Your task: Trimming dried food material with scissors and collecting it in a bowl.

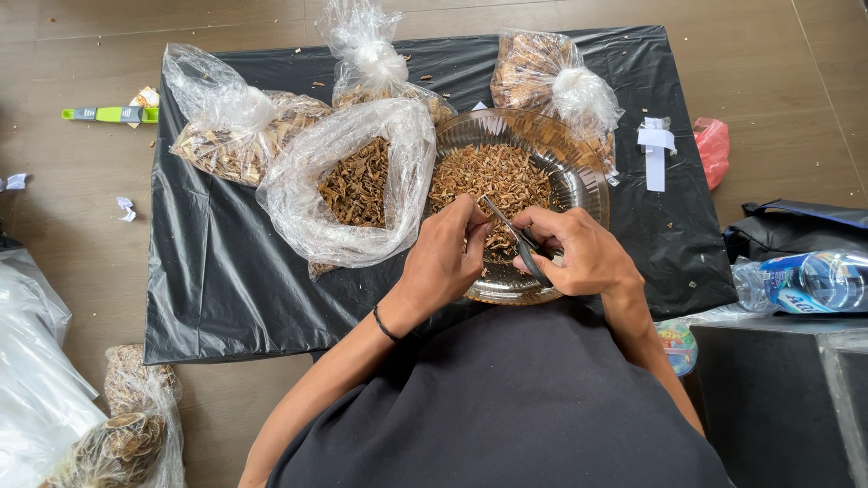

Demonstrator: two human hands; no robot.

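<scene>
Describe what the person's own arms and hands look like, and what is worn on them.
Both arms are bare from hand to upper arm, with no gloves or long sleeves. The left hand has a thin black band around its wrist. The right hand and its wrist show no ring, watch or band. A black shirt covers the torso.

Soft, even daylight here, bright enough and sharp across the middle. Glare glints off the clear plastic bags (348, 181) and the glass bowl's (579, 194) rim; the black sheet (226, 280) shines in creases. Shadows are faint. Edges bow slightly, wide-lens style, and the bottom corners soften.
</scene>
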